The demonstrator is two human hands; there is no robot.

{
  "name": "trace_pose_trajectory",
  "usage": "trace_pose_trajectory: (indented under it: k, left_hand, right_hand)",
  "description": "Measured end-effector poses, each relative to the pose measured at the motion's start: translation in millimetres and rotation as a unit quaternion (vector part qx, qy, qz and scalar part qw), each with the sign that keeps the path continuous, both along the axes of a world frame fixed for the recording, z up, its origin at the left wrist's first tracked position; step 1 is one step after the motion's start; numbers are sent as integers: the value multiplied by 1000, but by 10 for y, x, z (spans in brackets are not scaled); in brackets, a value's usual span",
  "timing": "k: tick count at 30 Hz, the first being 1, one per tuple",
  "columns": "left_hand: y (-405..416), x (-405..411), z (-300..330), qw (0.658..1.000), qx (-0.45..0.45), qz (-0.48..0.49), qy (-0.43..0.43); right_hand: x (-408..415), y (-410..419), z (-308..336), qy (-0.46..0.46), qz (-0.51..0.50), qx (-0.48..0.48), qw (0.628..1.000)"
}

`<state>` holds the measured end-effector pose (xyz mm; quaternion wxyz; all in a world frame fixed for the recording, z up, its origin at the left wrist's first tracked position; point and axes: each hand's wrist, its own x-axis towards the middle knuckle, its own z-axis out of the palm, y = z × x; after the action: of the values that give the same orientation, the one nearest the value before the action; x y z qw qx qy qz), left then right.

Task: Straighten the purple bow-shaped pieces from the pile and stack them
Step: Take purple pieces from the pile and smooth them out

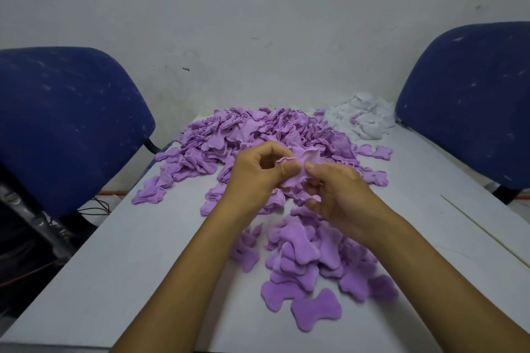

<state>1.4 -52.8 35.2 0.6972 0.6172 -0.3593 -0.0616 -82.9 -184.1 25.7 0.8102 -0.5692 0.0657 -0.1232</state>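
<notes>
Flattened purple bows lie nearest us in a loose, overlapping stack at the front of the grey table, some slid off toward the edge. Above them we hold one crumpled piece in mid-air between both hands: our left hand pinches its left lobe between thumb and curled fingers, while our right hand pinches the right side with thumb and forefinger, the other fingers loosely curled below. Behind, the big unsorted pile spreads across the far half of the table, with a heap of white scraps at the back right corner. Two blue chairs flank the table.

We judge the work to be at the straightening step, the piece still ruffled at its edges and not yet flat. Next, by our reading, comes a gentle pull apart to smooth both lobes, then a lowering onto the near stack, lined up with the bows already there. Much of the pile remains untouched.
</notes>
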Motion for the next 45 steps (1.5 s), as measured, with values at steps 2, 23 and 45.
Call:
trace_pose_trajectory:
  k: [2,23,45]
  left_hand:
    - [55,3,36,1000,-24,-8,5]
    - [107,-24,132,996,-67,61,4]
    - [35,-246,97,993,41,68,-91]
  right_hand:
    - [-8,61,24,-11,33,38,999]
    - [-101,108,216,-46,236,101,965]
    - [82,153,32,-9,-243,-333,911]
